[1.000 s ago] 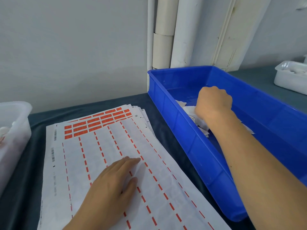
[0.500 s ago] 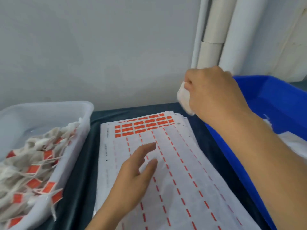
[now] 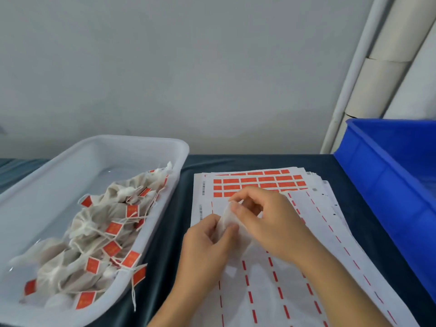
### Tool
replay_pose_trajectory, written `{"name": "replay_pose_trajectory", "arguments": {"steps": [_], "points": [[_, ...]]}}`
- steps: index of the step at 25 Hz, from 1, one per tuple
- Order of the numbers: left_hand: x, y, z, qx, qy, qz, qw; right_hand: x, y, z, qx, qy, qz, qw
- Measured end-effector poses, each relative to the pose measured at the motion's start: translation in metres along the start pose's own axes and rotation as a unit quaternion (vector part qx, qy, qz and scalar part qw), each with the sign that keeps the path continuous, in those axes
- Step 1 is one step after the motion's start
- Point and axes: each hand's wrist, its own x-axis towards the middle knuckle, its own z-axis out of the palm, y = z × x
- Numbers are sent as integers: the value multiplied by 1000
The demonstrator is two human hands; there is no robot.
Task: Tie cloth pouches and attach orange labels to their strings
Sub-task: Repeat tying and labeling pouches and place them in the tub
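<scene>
While both my hands work over the label sheets (image 3: 271, 274) near the middle of the surface (image 3: 165, 232), I have one untied cloth pouch (image 3: 227, 223) pinched between them: my left hand (image 3: 207, 241) grips its body with curled fingers, and my right hand (image 3: 264, 218) nips the neck at the top, where I take the string to be, though it is too fine and blurred to make out. Unused orange labels (image 3: 259, 182) sit toward the far edge of the sheets, just beyond my right hand. Finished pouches (image 3: 99, 234) fill the white tub (image 3: 141, 147) at the left edge; the blue bin (image 3: 389, 180) stands at the right. My worry is a slack knot: if my left grip loosens as I pull, the thin cloth could slip and the neck reopen.
</scene>
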Motion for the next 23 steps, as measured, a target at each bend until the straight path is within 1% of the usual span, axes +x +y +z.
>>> {"name": "replay_pose_trajectory", "arguments": {"steps": [2,4,7,10,15,19,21,23], "points": [[3,-4,0,-48,32,-10,998,-5,11,15,57,32,13,998],[5,-9,-1,-82,31,-26,996,-11,21,29,103,67,30,992],[5,-13,1,-137,-29,-31,990,-17,33,39,163,118,52,978],[3,-14,2,-139,-64,-19,988,-20,39,40,199,135,54,969],[3,-16,4,-156,-54,-22,986,-20,38,41,203,137,58,968],[4,-14,7,-180,-89,-25,979,-20,37,39,185,173,49,966],[2,-13,10,-168,-82,-11,982,-21,36,39,157,205,21,966],[-1,-12,11,-147,-65,18,987,-24,32,42,123,208,-27,970]]}}
